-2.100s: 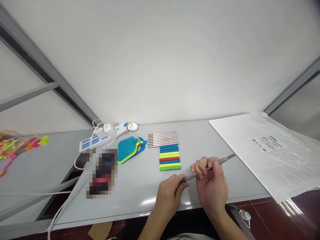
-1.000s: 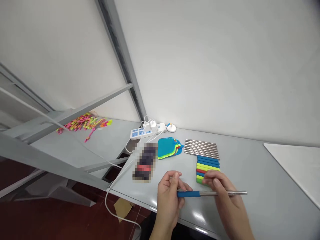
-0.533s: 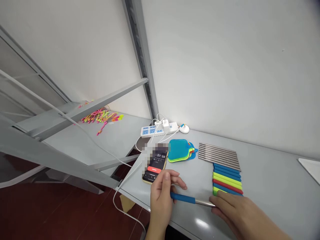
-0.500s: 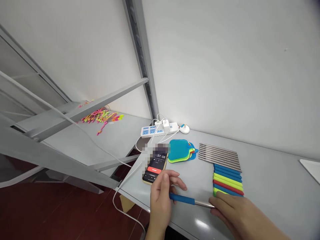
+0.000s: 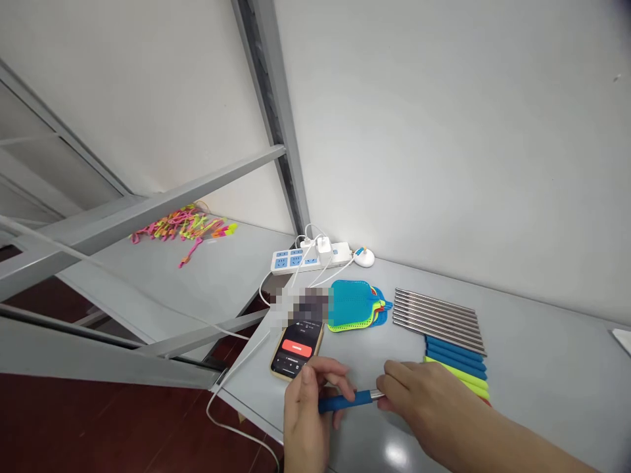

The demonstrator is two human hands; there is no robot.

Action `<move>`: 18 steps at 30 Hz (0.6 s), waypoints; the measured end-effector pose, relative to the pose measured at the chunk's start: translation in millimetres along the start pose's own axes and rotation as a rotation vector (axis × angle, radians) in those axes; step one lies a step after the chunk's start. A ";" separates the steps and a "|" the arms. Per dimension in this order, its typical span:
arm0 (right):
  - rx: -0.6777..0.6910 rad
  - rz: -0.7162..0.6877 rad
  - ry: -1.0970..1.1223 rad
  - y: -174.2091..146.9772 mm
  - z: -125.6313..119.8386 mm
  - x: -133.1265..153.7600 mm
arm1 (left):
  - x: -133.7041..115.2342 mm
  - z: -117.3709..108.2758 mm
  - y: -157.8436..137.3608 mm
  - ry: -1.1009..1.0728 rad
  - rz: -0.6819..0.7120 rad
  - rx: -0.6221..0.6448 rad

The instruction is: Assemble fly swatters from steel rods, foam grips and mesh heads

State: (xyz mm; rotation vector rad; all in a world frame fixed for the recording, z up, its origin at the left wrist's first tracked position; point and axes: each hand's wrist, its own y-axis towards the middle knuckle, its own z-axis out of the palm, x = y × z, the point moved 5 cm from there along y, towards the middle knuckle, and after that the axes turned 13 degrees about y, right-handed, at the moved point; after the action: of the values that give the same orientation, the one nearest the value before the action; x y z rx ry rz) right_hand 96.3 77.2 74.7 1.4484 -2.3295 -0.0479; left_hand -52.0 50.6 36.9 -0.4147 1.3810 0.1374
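In my left hand (image 5: 310,407) lies a blue handle grip (image 5: 345,400), with my fingers curled round it. A short piece of metal tube (image 5: 377,395) shows at the grip's right end. Closed on that tube is my right hand (image 5: 419,401), which hides the rest of it. Beyond my right hand are several blue, yellow-green and red handle grips (image 5: 456,361) side by side, partly covered by my forearm. A row of bare metal tubes (image 5: 438,318) lies just behind them. Blue, green and red fly swatter heads (image 5: 352,303) are stacked at the middle back.
A phone (image 5: 296,351) lies near the table's left edge, beside a white power strip (image 5: 290,261) with chargers and cables. A white round object (image 5: 364,257) sits against the wall. Pink and yellow pieces (image 5: 182,223) are heaped on the left shelf, behind a metal frame (image 5: 148,213).
My right hand has moved left along the metal tube towards the blue grip, so less tube shows between my hands. The head view has shifted slightly.
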 end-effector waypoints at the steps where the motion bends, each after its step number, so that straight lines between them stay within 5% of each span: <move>1: -0.009 -0.008 0.015 2.6 0.1 -0.8 | -0.8 -1.0 0.4 0.007 -0.008 -0.014; 9: -0.017 -0.095 0.134 23.9 -8.0 -12.3 | -0.8 -17.8 -6.4 0.077 -0.087 -0.100; 18: 0.057 -0.256 0.082 54.9 -13.6 -10.2 | 33.2 -43.2 -25.9 0.145 -0.242 0.254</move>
State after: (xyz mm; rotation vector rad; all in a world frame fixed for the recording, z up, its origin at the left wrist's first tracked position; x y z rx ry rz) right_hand 58.1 113.9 96.8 1.7353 -2.0846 0.0065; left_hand -76.8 6.1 4.4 -0.3803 1.4567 -0.2691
